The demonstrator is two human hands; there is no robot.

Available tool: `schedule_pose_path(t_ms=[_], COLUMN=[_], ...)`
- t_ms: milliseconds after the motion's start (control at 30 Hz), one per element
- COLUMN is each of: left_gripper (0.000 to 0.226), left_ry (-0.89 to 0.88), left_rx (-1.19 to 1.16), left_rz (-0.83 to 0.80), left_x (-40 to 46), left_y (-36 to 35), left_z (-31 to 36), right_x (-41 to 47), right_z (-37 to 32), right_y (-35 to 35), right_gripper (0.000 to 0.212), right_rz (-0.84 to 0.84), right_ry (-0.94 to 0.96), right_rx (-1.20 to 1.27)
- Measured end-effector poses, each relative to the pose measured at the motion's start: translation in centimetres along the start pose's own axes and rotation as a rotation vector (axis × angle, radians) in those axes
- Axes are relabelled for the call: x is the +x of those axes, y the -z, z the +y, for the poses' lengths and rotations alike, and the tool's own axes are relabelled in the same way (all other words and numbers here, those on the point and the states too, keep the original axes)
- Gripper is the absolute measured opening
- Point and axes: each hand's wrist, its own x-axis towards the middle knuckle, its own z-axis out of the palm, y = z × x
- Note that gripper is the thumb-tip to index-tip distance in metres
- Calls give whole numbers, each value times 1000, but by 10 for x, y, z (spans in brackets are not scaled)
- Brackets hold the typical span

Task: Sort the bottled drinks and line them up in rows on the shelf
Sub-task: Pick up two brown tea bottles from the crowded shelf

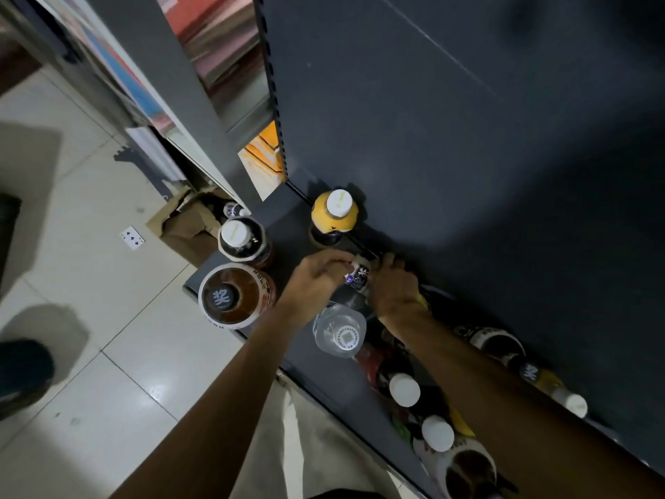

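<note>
On the dark shelf (pixel 316 358), the big tea bottle (pixel 235 296) is showing 奖 on its cap, with a dark bottle (pixel 241 238) behind it. The left hand (pixel 316 279) and right hand (pixel 394 286) are curling round a small labelled bottle (pixel 359 277) from either side, both equally near. It is standing near the back wall, axis roughly upright; its label is too blurred to read. An orange bottle (pixel 334 214) is waiting just behind.

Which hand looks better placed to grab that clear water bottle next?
Probably the left hand: the clear water bottle stands right beside its wrist, though both hands now hold the dark-labelled bottle.
</note>
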Motion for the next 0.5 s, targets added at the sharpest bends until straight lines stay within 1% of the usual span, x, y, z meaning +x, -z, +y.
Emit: schedule_pose_path(t_ms=[67,133,233,300,367,500], left_gripper=[23,24,23,23,23,17], left_ry=[29,59,114,140,151,67], left_rx=[-30,-20,-57,-64,-49,-82], left_rz=[26,37,35,15,4,25], left_x=[1,3,3,2,1,-11], left_y=[1,2,3,4,7,6], left_z=[-1,-2,-3,-2,1,15], right_x=[-1,-2,-5,-9,-19,-44], right_z=[1,2,2,8,18,34], right_y=[-5,-7,-5,1,7,17], right_gripper=[50,46,49,55,55,53], right_rz=[36,62,47,29,57,112], right_ry=[19,34,35,13,-10,1], right_rx=[-4,9,71,199,346,515])
